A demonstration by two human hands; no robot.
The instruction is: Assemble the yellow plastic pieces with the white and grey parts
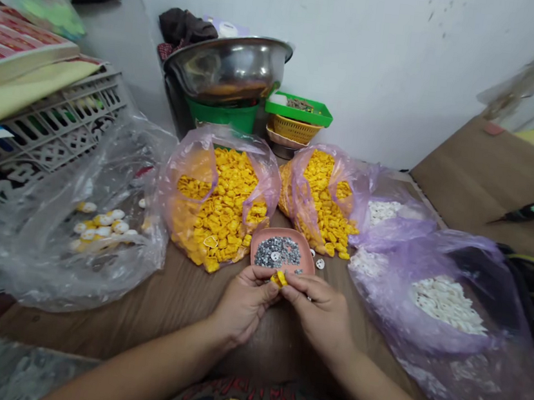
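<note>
Between my fingertips is a small yellow plastic piece (279,279), pinched from both sides. My left hand (244,304) has thumb and fingers closed on its left end. My right hand (321,314) grips the other end with thumb and forefinger. Just beyond my fingers sits a pink tray (308,249) with many small grey metal bits (277,251) and one white round piece. A few white pieces with dark marks (320,263) lie on the table to its right. Behind it stand two bags of yellow plastic pieces (232,189) (322,187).
At left, a clear bag (127,267) holds several white-and-yellow pieces (103,226), beside a grey plastic crate (55,135). Purple bags (380,311) of white pieces (449,303) lie at right. A steel bowl (229,65), green tray (323,115) and yellow basket (295,129) are stacked by the wall.
</note>
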